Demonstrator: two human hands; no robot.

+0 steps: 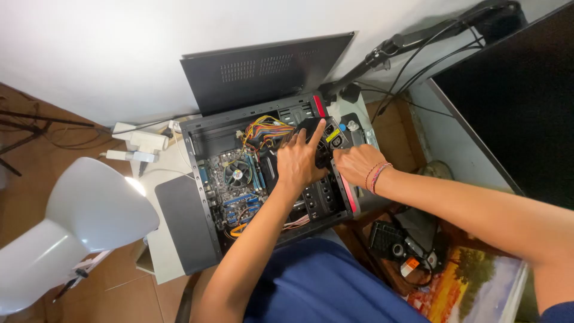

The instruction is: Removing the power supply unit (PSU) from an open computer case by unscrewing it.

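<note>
A blue-clad lap [323, 281] fills the bottom of the view, nearest the camera, with both forearms reaching out over it. Just beyond lies an open black computer case [203, 227] on its side, its motherboard [236, 191] exposed with a round cooler fan [237, 174] and a bundle of coloured wires [267, 128] above it. The left hand [299, 161] rests flat on a black power supply unit [326, 140] at the case's upper right corner, fingers spread and the index finger stretched out straight, pressing rather than gripping. The right hand [357, 162] sits just beside it at the case's red-trimmed edge, fingers curled against the same unit (whether they actually clasp it I cannot tell); a braided wristband [377, 176] circles that wrist. The case rests on a small white counter [161, 263], which stands on a reddish-brown tiled floor [36, 179]. The removed black side panel [263, 69] leans against the white wall [107, 54] behind. A white lamp [78, 227] glows at the left, with a white power strip [140, 146] near it. To the right a dark monitor [514, 107] hangs on an arm, and a landscape painting [472, 287] lies low at the right.
</note>
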